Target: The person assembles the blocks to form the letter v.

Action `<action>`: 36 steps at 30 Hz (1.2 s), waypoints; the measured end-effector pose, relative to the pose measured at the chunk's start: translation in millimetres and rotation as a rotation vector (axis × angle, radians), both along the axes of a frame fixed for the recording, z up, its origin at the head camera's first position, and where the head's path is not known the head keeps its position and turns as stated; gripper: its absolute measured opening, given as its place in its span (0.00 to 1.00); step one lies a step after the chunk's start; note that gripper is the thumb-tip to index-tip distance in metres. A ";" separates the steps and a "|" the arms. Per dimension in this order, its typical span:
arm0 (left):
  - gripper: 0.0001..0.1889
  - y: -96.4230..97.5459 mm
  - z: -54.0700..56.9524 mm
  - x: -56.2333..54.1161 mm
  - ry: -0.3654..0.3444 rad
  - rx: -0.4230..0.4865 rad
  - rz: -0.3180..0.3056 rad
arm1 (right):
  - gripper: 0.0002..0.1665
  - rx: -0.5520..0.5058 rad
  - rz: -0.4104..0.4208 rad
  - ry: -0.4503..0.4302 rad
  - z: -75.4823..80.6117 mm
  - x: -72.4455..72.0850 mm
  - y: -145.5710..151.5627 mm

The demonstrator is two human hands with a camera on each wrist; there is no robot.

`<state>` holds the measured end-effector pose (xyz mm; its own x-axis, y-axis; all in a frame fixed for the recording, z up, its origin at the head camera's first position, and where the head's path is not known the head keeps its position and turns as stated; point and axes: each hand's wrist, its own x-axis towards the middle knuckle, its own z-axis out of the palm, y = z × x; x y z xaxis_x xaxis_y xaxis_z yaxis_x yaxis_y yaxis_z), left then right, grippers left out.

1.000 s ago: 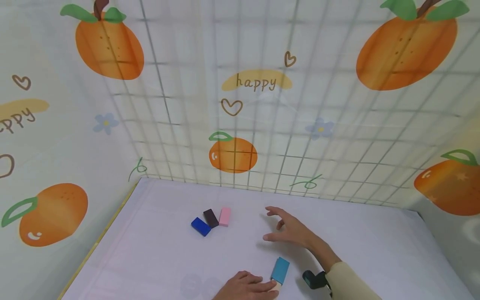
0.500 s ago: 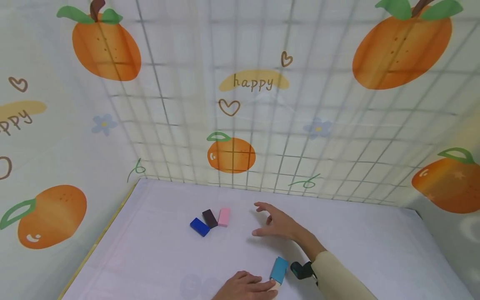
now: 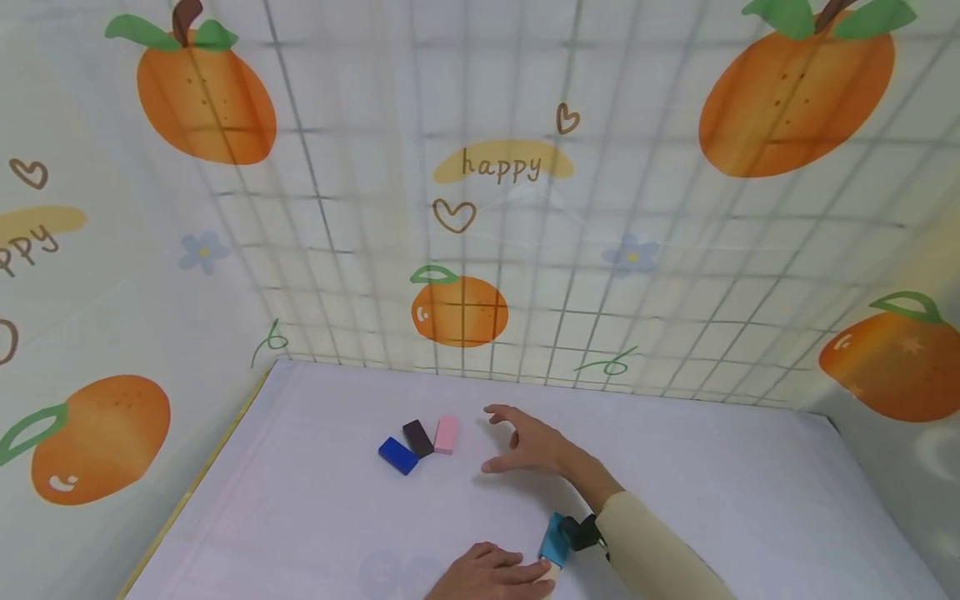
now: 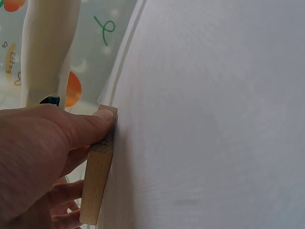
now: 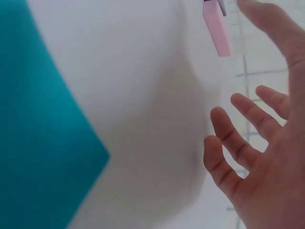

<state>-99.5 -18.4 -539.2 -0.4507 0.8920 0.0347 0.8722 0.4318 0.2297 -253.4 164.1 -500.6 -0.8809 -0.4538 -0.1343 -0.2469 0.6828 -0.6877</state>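
Observation:
My left hand (image 3: 491, 575) is at the front edge of the head view, gripping a plain wooden block (image 4: 97, 186) between thumb and fingers. Directly beyond that block, apparently touching it, lies a light-blue block (image 3: 552, 542), which fills the left of the right wrist view. Above the table my right hand (image 3: 532, 446) reaches leftward, thumb and fingers spread, holding nothing. The nearest thing to its fingertips is a pink block (image 3: 446, 435). Beside the pink one lie a dark brown block (image 3: 417, 439) and a dark-blue block (image 3: 398, 456), fanned out with their near ends close together.
A white cloth covers the table (image 3: 300, 517). Behind it hangs a curtain (image 3: 517, 217) printed with oranges over a wire grid, with more curtain on both sides. The black wrist camera (image 3: 580, 533) on my right arm partly covers the light-blue block.
My right hand has moved left towards the pink block, its fingers still spread. The wrist camera has come in front of the light-blue block. My left hand stays in place.

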 end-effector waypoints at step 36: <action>0.28 -2.4 0.8 0.7 0.019 0.068 -0.018 | 0.55 0.027 0.087 0.004 0.5 -15.0 -45.1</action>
